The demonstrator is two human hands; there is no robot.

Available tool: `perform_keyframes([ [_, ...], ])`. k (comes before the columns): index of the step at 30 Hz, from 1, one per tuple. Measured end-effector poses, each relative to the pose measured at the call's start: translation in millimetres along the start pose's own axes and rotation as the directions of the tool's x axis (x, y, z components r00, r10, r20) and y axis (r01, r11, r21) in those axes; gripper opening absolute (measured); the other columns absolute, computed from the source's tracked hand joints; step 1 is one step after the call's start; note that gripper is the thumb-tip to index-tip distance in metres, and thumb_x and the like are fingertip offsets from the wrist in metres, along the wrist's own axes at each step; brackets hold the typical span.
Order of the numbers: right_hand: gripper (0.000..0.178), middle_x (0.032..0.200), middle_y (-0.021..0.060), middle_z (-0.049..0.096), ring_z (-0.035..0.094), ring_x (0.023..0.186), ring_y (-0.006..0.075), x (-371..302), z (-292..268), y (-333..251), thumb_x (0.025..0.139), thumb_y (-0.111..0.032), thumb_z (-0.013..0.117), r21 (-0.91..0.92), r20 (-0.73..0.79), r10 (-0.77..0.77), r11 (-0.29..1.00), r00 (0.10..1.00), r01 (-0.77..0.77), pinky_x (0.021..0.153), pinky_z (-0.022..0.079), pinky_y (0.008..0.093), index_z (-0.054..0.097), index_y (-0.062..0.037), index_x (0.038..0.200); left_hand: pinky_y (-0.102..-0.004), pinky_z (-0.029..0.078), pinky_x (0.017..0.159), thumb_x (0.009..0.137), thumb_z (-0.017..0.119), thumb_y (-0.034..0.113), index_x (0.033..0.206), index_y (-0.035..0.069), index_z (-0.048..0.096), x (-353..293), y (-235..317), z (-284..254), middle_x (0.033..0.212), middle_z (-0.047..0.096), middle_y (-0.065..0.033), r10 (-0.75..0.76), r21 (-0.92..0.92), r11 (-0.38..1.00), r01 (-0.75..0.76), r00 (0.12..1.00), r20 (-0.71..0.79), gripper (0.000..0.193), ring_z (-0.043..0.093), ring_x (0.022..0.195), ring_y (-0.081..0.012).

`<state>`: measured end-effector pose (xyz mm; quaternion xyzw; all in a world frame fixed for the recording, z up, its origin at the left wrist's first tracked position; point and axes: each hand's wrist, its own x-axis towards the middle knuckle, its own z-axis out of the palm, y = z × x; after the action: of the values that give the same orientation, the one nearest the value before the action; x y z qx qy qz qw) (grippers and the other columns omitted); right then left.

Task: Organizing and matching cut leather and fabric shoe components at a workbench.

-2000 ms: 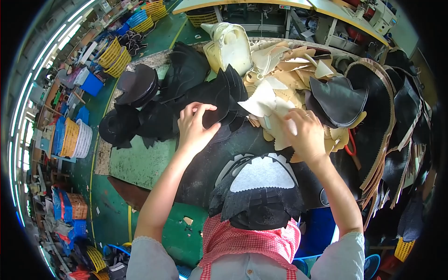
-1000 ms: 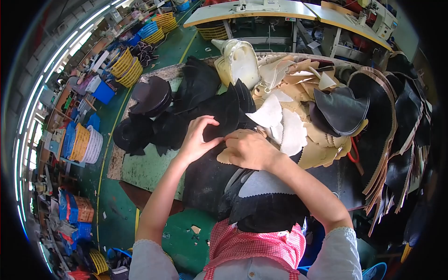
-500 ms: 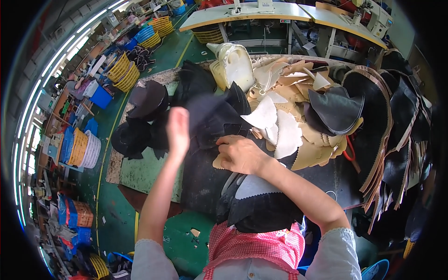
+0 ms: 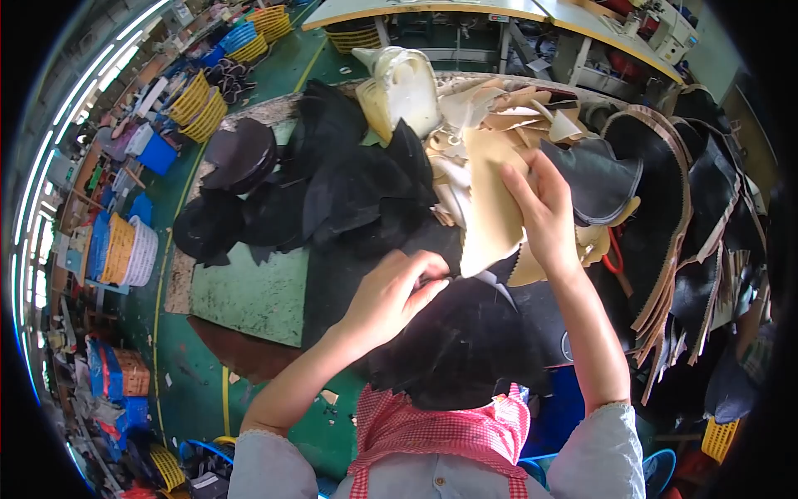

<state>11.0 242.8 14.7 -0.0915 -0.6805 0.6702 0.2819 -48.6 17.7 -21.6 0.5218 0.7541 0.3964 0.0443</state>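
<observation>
My right hand [image 4: 550,218] holds up a tan leather-like piece [image 4: 490,200] with a zigzag edge, thumb and fingers closed at its right side. Below and left of that piece, my left hand [image 4: 391,291] pinches the edge of a black piece [image 4: 449,333] at the table's front edge. This piece lies over a pile that hangs down toward my apron. A light grey piece [image 4: 501,289] shows partly beside it. Several black pieces [image 4: 353,195] lie heaped beyond my left hand. Tan scraps [image 4: 532,266] are piled behind and under the held piece.
A whitish, yellowed shoe-last-like form [image 4: 403,91] stands at the table's far side. Long black strips [image 4: 648,191] hang over the right side, with red-handled scissors [image 4: 613,254] nearby. A green board [image 4: 249,291] covers the left part. Baskets [image 4: 141,249] stand farther left.
My left hand has come down rightward from the black heap to the front pile. My right hand has moved up and right, lifting the tan piece. The view has shifted slightly.
</observation>
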Motion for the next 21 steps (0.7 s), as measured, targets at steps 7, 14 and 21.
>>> perform_keyframes([
  [7, 0.016, 0.081, -0.0015, 0.064, 0.057, 0.072, 0.0005, -43, -10, -5, 0.1, -0.016, 0.062, -0.01, -0.066, 0.128, 0.992, 0.99, -0.129, 0.059, 0.044, 0.0185, 0.052, -0.0039, 0.105, -0.025, 0.044, 0.07, 0.108, 0.04, 0.022, 0.104, -0.001, 0.056, -3, 36, 11, 0.089, 0.061, -0.0075, -0.074, -0.605, 0.735, 0.306, 0.923, 0.378, 0.028, 0.053, 0.076, -0.0104],
  [14, 0.064, 0.119, 0.0172, 0.059, 0.06, 0.112, 0.0327, -64, -16, -7, 0.073, 0.008, 0.073, -0.603, 0.06, -0.165, 0.78, 0.985, 0.167, 0.096, 0.049, 0.0396, 0.051, -0.0038, 0.132, -0.025, 0.042, 0.066, 0.108, 0.042, 0.02, 0.086, 0.001, 0.05, -5, 38, 18, 0.081, 0.057, -0.0053, -0.196, -0.672, 0.662, 0.33, 0.943, 0.269, 0.031, 0.051, 0.07, -0.0095],
  [21, 0.061, 0.135, 0.0137, 0.051, 0.049, 0.123, 0.0338, -58, -26, 3, 0.072, 0.004, 0.067, -0.823, 0.261, -0.178, 0.472, 0.949, 0.315, 0.105, 0.041, 0.0426, 0.058, -0.0117, 0.13, -0.026, 0.044, 0.059, 0.098, 0.057, 0.012, 0.091, 0.004, 0.059, -11, 22, 23, 0.087, 0.06, -0.004, -0.198, -0.373, 0.885, 0.28, 0.95, 0.242, 0.011, 0.057, 0.076, -0.0142],
])
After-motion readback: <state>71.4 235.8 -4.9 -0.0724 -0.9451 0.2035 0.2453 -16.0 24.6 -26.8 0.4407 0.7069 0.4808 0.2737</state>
